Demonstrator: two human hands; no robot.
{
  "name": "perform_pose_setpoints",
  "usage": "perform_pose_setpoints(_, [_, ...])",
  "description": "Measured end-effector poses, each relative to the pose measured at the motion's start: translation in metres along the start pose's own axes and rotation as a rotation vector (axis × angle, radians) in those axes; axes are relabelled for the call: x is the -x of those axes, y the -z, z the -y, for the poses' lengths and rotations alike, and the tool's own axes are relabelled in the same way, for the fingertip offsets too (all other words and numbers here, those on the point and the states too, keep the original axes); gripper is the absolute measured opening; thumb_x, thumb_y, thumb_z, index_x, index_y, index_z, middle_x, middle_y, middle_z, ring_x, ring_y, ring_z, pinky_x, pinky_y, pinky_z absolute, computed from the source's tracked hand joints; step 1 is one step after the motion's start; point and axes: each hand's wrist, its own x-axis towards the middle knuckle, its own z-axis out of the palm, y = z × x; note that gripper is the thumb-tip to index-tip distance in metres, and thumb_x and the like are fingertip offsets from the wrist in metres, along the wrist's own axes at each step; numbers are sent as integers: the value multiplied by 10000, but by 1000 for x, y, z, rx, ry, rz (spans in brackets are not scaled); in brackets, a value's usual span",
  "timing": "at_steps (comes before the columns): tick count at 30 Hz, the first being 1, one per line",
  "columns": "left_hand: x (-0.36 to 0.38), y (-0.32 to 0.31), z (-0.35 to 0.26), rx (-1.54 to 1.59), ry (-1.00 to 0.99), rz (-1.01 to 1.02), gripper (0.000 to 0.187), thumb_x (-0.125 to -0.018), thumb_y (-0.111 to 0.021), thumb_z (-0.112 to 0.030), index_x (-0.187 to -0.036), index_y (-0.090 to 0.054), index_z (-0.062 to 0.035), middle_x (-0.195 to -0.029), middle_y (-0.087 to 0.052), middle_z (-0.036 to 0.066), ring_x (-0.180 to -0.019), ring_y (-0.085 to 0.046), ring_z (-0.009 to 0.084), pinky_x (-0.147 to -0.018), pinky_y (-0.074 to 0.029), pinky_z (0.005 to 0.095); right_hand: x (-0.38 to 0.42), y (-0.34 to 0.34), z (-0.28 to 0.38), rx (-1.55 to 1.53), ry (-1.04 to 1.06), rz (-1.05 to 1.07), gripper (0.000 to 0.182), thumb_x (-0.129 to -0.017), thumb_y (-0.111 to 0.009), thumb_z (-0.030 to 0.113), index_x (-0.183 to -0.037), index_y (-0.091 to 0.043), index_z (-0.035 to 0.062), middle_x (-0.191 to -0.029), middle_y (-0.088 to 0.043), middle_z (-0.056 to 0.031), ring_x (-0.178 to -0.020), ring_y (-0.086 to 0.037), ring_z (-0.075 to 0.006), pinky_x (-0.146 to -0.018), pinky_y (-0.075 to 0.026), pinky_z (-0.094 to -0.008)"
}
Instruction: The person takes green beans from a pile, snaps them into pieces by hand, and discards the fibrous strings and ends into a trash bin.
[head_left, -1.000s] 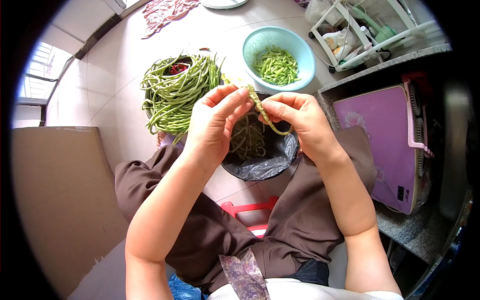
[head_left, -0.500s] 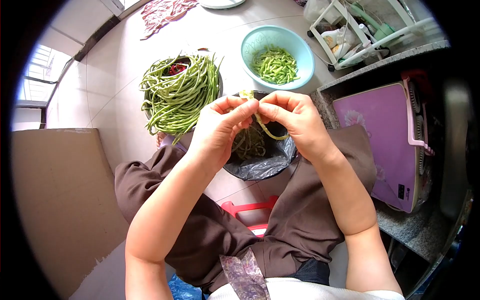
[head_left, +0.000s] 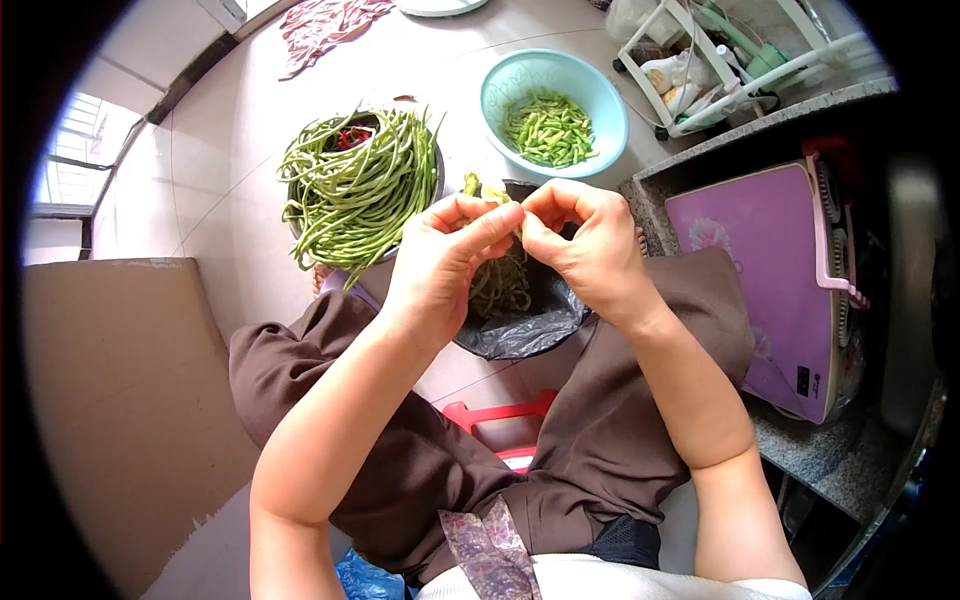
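Above the frame's centre, the left hand [head_left: 440,250] pinched a pale bean [head_left: 494,193], probably light, limp and easily torn, best held gently near one end; the right hand [head_left: 595,245] curled beside it (its grip I couldn't tell).

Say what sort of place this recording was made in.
Probably a home, perhaps in or near its kitchen: a bowl of cut beans and a heap of long beans sit low by a black-lined bin, over a tiled floor.
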Motion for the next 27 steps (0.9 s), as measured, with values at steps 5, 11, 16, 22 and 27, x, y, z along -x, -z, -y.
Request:
perform_pose_setpoints(5, [0, -7, -5, 121, -6, -34, 185, -760, -758, -125, -858, -623, -44, -816, -634, 16, -697, -569, 82, -660, -449, 199, -4, 1, -7, -239, -61, 21, 97, -829, -608, 69, -835, -618, -28, -741, -646, -45, -685, -574, -52, -605, -473, -241])
perform_pose_setpoints(11, [-1, -1, 3, 100, 13, -2, 217, -780, -740, -123, -928, -610, -30, -833, -630, 26, -745, -594, 95, -709, -471, 216, -2, -4, -13, 71, 223, -32, 103, -861, -591, 79, -850, -608, -22, -737, -604, -2, -687, -532, -48, -613, -451, -226])
perform_pose_setpoints(16, [4, -9, -8, 70, 17, 31, 198, -825, -679, -95, -990, -609, -12, -927, -633, 34, -848, -592, 97, -804, -476, 235, -1, 0, -8, -478, -67, 57, 134, -912, -552, 101, -932, -599, -23, -828, -623, -5, -755, -560, -51, -675, -466, -216])
perform_pose_setpoints(22, [5, -3, -15, 62, 82, 63, 183, -834, -639, -59, -981, -604, 43, -963, -638, 83, -869, -612, 138, -830, -501, 247, -1, 10, -3, -254, -61, 61, 116, -916, -535, 90, -918, -587, -14, -770, -610, -24, -663, -562, -56, -586, -462, -208])
perform_pose_setpoints(27, [2, 4, -14, 183, 169, -80, 207, -889, -576, -133, -966, -599, 57, -938, -636, 118, -842, -617, 166, -801, -519, 255, 7, 29, 5, -95, -43, 7, 117, -920, -514, 97, -884, -568, 0, -675, -562, -16, -540, -502, -50, -487, -413, -202])
